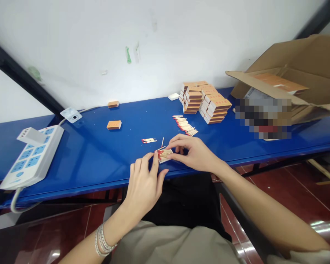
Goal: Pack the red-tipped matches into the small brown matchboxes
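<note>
A small white matchbox tray [169, 151], filled with red-tipped matches [164, 154], lies near the table's front edge between my hands. My left hand [143, 179] has its fingertips against the tray's left end, the thumb apart from it. On the opposite end, the thumb and curled fingers of my right hand [194, 152] grip the tray. A loose match [162, 142] stands out just behind it, and another lies slanted across the tray's rear left corner. Behind are a small group of matches [149, 140] and a larger spread of matches [184, 125].
Stacked orange matchboxes [217, 104] stand at the back right, beside a white tray [173, 96]. Two single matchboxes [114, 125] lie left of centre. A power strip [34, 157] and a small white camera-like device [71, 114] are at left; an open carton [277, 55] is at right.
</note>
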Motion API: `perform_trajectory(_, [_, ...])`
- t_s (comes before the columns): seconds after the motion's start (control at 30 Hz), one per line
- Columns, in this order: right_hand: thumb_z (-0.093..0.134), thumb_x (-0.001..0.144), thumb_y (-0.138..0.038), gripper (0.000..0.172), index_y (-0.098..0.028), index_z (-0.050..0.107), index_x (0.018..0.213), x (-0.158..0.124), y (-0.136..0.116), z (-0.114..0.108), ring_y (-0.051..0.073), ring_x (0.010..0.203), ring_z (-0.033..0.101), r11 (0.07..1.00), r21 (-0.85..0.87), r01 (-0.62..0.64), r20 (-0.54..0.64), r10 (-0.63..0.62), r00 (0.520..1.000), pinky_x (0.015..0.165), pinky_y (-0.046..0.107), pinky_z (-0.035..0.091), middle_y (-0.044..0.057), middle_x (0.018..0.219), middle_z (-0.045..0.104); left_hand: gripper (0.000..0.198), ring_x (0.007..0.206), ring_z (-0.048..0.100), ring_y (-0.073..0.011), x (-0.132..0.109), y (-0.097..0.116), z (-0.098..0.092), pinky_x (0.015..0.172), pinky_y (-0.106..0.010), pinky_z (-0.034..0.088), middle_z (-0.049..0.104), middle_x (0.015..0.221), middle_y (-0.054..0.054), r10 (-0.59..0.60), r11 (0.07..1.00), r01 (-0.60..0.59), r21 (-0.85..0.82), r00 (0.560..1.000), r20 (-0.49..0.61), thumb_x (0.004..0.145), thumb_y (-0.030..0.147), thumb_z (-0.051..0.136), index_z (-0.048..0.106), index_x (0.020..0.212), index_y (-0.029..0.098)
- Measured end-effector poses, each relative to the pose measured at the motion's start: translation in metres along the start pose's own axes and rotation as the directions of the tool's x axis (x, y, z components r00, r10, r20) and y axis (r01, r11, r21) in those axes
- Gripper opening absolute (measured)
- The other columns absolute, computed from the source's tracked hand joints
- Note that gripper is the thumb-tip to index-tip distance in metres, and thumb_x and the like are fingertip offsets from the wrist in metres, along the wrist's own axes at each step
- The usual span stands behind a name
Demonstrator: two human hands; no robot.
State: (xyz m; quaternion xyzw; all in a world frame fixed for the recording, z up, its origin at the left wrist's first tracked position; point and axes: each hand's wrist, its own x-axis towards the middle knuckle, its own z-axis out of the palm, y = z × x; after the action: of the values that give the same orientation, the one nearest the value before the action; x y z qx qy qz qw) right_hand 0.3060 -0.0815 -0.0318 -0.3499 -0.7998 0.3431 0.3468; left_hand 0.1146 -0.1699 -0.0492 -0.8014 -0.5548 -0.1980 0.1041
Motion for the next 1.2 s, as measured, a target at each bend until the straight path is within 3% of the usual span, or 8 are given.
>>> perform_trajectory(0.17, [0.066,0.085,-0.036,0.018,-0.02,0.074,0.09,-0.005,-0.002,-0.004,0.01,0.063,0.056,0.998,-0.051,-0.022,-0.033,0.02,0.999,0.059,0.025,0.047,0.004,0.091,0.066,0.05,0.106,0.054,-0.0289,0.003,-0.007,0.002,0.085,-0.042,0.046,0.057,0.124,-0.019,-0.004,0.989,-0.006,-0.146,0.998,-0.07,0.096,0.033,0.052,0.045,0.141,0.013])
perform_trajectory(0.27, [0.065,0.086,-0.031,0.015,-0.019,0.073,0.091,-0.003,-0.001,-0.003,0.01,0.063,0.057,0.996,-0.087,-0.011,-0.039,0.007,0.999,0.061,0.026,0.048,0.005,0.094,0.066,0.055,0.112,0.053,-0.029,0.015,-0.01,0.0,0.089,-0.043,0.046,0.055,0.127,-0.018,0.011,0.977,-0.013,-0.213,1.0,-0.011,0.095,0.036,0.054,0.041,0.145,0.015])
perform_trajectory(0.37, [0.063,0.086,-0.025,0.012,-0.019,0.073,0.09,0.001,0.0,-0.001,0.009,0.061,0.058,0.99,-0.14,-0.014,-0.036,0.009,0.999,0.063,0.026,0.048,0.004,0.093,0.066,0.043,0.109,0.055,-0.0266,0.023,-0.013,0.0,0.089,-0.041,0.047,0.058,0.125,-0.015,0.054,0.97,-0.048,-0.237,0.998,0.017,0.097,0.03,0.051,0.052,0.137,0.016])
perform_trajectory(0.47, [0.063,0.085,-0.02,0.01,-0.018,0.072,0.084,0.003,0.0,0.001,0.01,0.062,0.058,0.982,-0.189,-0.018,-0.033,0.012,0.999,0.065,0.027,0.048,0.004,0.09,0.066,0.032,0.104,0.059,-0.0239,0.023,-0.017,0.004,0.087,-0.039,0.048,0.064,0.121,-0.013,0.076,0.968,-0.09,-0.233,0.995,-0.066,0.097,0.024,0.052,0.06,0.127,0.017])
perform_trajectory(0.67, [0.063,0.087,-0.024,0.013,-0.02,0.074,0.091,0.003,-0.005,0.001,0.01,0.064,0.059,0.984,-0.175,0.016,0.001,-0.016,1.0,0.064,0.026,0.048,0.004,0.09,0.065,0.032,0.105,0.062,-0.027,0.012,-0.022,0.002,0.087,-0.042,0.049,0.066,0.123,-0.014,0.102,0.977,-0.12,-0.174,0.989,-0.108,0.094,0.022,0.057,0.062,0.125,0.015])
perform_trajectory(0.87, [0.06,0.086,-0.019,0.013,-0.02,0.072,0.091,0.02,0.003,-0.01,0.013,0.071,0.062,0.978,-0.196,0.067,-0.002,-0.069,0.998,0.069,0.029,0.05,0.005,0.094,0.068,0.025,0.107,0.064,-0.0245,0.01,-0.029,-0.002,0.09,-0.04,0.051,0.068,0.121,-0.011,0.102,0.957,-0.135,-0.256,0.985,-0.14,0.093,0.02,0.058,0.066,0.117,0.02])
perform_trajectory(1.07, [0.064,0.083,-0.018,0.027,-0.02,0.07,0.109,0.047,0.025,-0.015,0.015,0.079,0.06,0.953,-0.271,0.134,0.212,-0.076,0.974,0.073,0.03,0.05,0.008,0.109,0.064,0.029,0.11,0.064,-0.0232,0.015,-0.04,-0.018,0.096,-0.04,0.051,0.069,0.122,-0.008,0.047,0.941,-0.062,-0.334,0.997,-0.054,0.093,0.026,0.058,0.065,0.121,0.021])
perform_trajectory(1.2, [0.058,0.084,-0.01,0.016,-0.017,0.071,0.089,0.055,0.024,-0.01,0.013,0.073,0.058,0.935,-0.333,0.12,0.198,-0.055,0.979,0.072,0.029,0.047,0.007,0.096,0.064,0.027,0.105,0.065,-0.0226,0.04,-0.065,-0.024,0.094,-0.04,0.051,0.069,0.115,-0.007,-0.024,0.951,0.03,-0.309,0.999,0.022,0.094,0.025,0.054,0.068,0.117,0.02])
